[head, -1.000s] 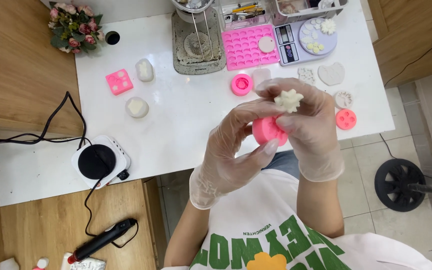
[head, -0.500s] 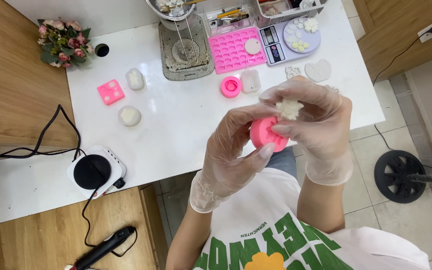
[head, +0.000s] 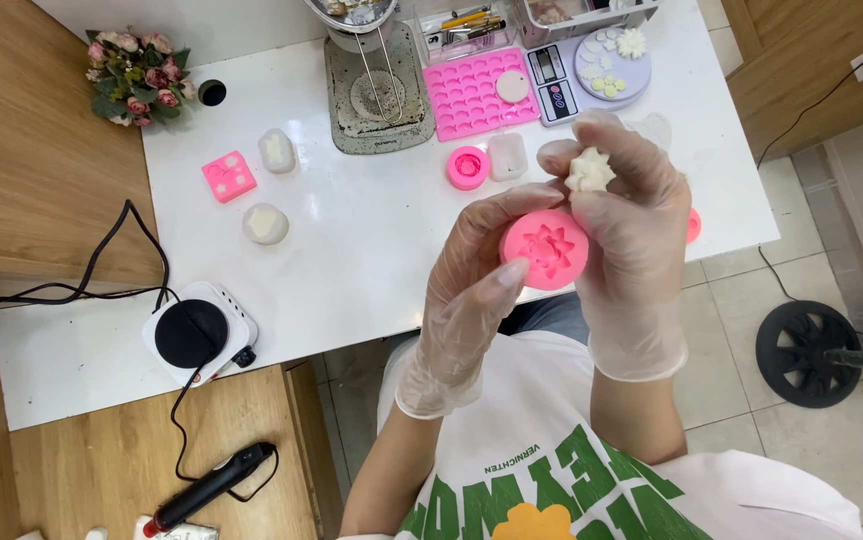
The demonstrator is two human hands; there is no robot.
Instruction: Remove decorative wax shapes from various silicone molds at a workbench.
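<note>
Both hands wear clear gloves and are raised over the front edge of the white table (head: 372,240). My left hand (head: 472,290) grips a round pink silicone mould (head: 544,250) with a flower-shaped cavity facing up. My right hand (head: 627,230) pinches a small white flower-shaped cast (head: 589,170) between thumb and fingers, just above the mould and apart from it. The right palm also touches the mould's right side.
On the table: a small round pink mould (head: 468,167), a square pink mould (head: 229,176), two translucent moulds (head: 266,223), a pink tray mould (head: 477,92), a scale (head: 552,68), a purple plate (head: 614,62), a wax melter (head: 377,85). A hot plate (head: 197,333) sits front left, flowers (head: 137,78) back left.
The pink mould has tipped so that its flower cavity now faces up. The white cast sits clear above it in my right fingers. The view has shifted slightly.
</note>
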